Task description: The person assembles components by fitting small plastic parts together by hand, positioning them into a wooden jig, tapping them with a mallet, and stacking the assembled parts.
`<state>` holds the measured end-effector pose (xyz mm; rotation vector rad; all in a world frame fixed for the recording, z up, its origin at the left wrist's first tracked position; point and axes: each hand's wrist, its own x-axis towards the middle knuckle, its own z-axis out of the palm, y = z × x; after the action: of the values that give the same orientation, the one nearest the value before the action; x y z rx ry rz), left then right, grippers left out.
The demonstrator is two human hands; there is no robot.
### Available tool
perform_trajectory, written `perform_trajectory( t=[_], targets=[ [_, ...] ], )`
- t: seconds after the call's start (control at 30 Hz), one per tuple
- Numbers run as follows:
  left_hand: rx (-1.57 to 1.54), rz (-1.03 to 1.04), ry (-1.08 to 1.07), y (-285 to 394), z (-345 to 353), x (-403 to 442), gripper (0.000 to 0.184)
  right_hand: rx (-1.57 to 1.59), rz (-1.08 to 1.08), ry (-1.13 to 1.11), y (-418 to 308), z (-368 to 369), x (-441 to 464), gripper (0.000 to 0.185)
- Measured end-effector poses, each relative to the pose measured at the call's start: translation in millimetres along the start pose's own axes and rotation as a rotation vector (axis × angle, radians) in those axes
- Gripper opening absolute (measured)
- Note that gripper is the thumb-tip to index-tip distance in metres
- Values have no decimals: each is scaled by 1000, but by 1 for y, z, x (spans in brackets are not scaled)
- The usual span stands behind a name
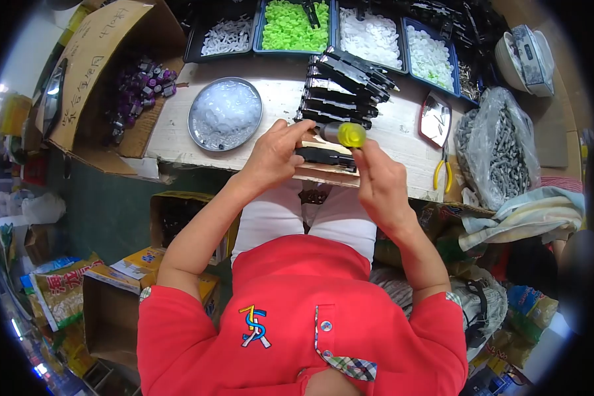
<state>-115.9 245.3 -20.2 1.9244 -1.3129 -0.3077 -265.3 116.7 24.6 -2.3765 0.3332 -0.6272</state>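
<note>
My right hand (384,181) is closed, its fingers at the yellow-green end of a stubby tool with a clear grey body that looks like a screwdriver (352,134). The tool points left toward my left hand (274,153). That hand is closed too, its fingertips at the left end of a long black plastic part (327,158) near the table's front edge. Just beyond my hands, several similar black parts (340,92) lie stacked in a row. To the left stands a round metal dish (193,119) holding a clear, glistening mass.
Trays of green pieces (290,30) and white pieces (369,39) line the back. An open carton (89,86) with purple-and-silver parts stands left. On the right are yellow-handled pliers (442,177), a red-framed shiny object (435,119) and a plastic bag of grey parts (498,152).
</note>
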Motion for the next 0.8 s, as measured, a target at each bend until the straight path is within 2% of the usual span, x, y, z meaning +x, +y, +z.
perform_trajectory(
  t=[0.07, 0.23, 0.3, 0.33, 0.4, 0.43, 0.47, 0.5, 0.53, 0.6, 0.63, 0.73, 0.8],
  targets=[
    [2, -70, -18, -2, 2, 1, 64, -331, 103, -385, 16, 15, 3, 14],
    [-35, -68, -8, -2, 1, -1, 64, -156, 173, -321, -2, 2, 13, 15],
    [-67, -50, 1, -2, 1, -3, 64, -4, -28, -62, -10, -1, -1, 12],
    [-49, -33, 5, -1, 0, -2, 64, -3, -24, -63, -3, 6, -4, 12],
    [-35, 0, 7, 2, 0, -1, 64, -232, 63, -345, 17, 24, -12, 11],
    [-26, -2, 5, 2, 0, -1, 65, -307, 72, -371, 13, 20, -8, 10],
    [-17, -17, -6, 1, 0, -6, 66, -304, 64, -376, 13, 20, -7, 10],
    [22, 23, 45, 0, 4, -8, 56, -278, 74, -385, 12, 19, -10, 11],
    [23, 28, 49, 1, 7, -11, 56, -264, 74, -382, 15, 17, -6, 12],
    [304, 113, 324, 9, 20, -25, 43, -199, 129, -410, 22, 10, 0, 13],
    [298, 114, 342, 11, 30, -35, 36, -122, 186, -442, 25, 7, 2, 15],
    [311, 201, 346, 33, 53, -48, 34, -164, 230, -418, 26, 1, 9, 17],
    [377, 173, 301, 38, 69, -51, 33, -139, 204, -386, 17, -2, 12, 17]
  ],
)
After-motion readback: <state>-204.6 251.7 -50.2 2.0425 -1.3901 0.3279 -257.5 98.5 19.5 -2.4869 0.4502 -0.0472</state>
